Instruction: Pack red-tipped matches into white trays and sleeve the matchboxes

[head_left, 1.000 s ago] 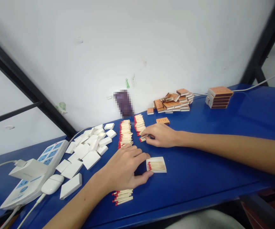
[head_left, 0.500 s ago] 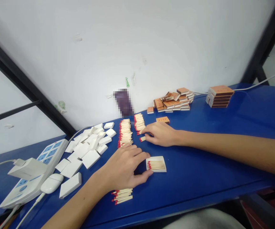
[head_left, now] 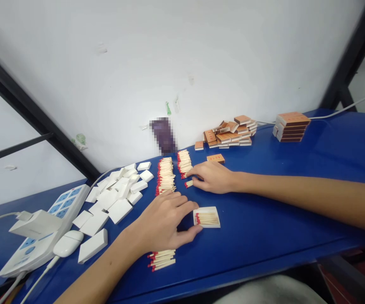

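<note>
My left hand [head_left: 165, 221] rests on the blue table [head_left: 280, 219], thumb and fingers closed on the left edge of a white open tray of red-tipped matches [head_left: 206, 217]. My right hand [head_left: 212, 176] lies farther back, fingers curled and pinching a few matches [head_left: 188, 183] beside two rows of matches [head_left: 166, 174]. A small bundle of matches [head_left: 162, 259] lies near my left wrist. One orange matchbox sleeve [head_left: 215, 158] sits just behind my right hand.
Several empty white trays [head_left: 115, 196] are heaped at the left. A white power strip [head_left: 47, 228] with a charger and an earbud case [head_left: 67, 243] lies at far left. Orange matchboxes are piled [head_left: 229, 134] and stacked [head_left: 291, 121] against the wall.
My right hand has shifted slightly toward the match rows, still pinching the few matches. My left hand has stayed on the tray.
</note>
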A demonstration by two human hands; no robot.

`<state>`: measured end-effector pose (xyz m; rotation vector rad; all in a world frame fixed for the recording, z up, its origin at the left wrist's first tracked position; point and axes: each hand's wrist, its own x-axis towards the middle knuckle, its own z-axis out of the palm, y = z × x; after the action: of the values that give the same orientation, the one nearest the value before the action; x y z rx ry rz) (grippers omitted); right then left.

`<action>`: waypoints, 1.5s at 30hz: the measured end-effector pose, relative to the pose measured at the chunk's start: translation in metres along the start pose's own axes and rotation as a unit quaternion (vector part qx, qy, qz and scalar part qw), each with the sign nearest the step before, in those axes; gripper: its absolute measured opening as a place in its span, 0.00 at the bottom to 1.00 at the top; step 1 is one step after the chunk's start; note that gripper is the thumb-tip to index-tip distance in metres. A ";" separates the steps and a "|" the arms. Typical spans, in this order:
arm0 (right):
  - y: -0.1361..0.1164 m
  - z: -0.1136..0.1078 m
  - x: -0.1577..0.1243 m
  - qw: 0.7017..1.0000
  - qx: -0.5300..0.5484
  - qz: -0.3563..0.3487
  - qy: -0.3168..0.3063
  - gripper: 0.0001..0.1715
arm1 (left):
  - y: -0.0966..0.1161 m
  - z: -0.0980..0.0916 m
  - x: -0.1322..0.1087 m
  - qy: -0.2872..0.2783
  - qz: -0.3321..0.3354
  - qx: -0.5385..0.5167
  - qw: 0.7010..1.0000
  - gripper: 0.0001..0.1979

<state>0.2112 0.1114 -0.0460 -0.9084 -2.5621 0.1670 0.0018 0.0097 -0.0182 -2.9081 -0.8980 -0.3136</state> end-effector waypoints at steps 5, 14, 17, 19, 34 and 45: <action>-0.001 -0.001 0.000 1.000 0.002 0.001 -0.002 0.15 | 0.000 0.000 0.000 -0.007 -0.003 -0.003 1.000 0.16; -0.003 -0.003 0.000 1.000 -0.001 0.005 0.001 0.13 | 0.000 0.000 0.000 -0.003 -0.002 0.003 1.000 0.16; -0.004 -0.003 0.000 1.000 -0.002 0.004 -0.001 0.11 | 0.000 0.000 0.000 -0.004 -0.001 0.002 1.000 0.16; -0.005 -0.004 0.000 1.000 -0.002 0.006 0.000 0.11 | 0.000 0.000 0.000 -0.003 -0.001 0.001 1.000 0.16; -0.004 -0.005 0.000 1.000 -0.018 0.016 -0.001 0.11 | 0.000 0.000 0.000 -0.007 0.000 -0.006 1.000 0.16; -0.005 -0.006 -0.001 1.000 -0.016 0.000 -0.005 0.12 | -0.001 -0.001 0.000 -0.007 0.002 -0.001 1.000 0.16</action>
<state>0.2112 0.1065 -0.0394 -0.9209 -2.5811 0.1321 0.0014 0.0102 -0.0171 -2.9166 -0.8938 -0.2930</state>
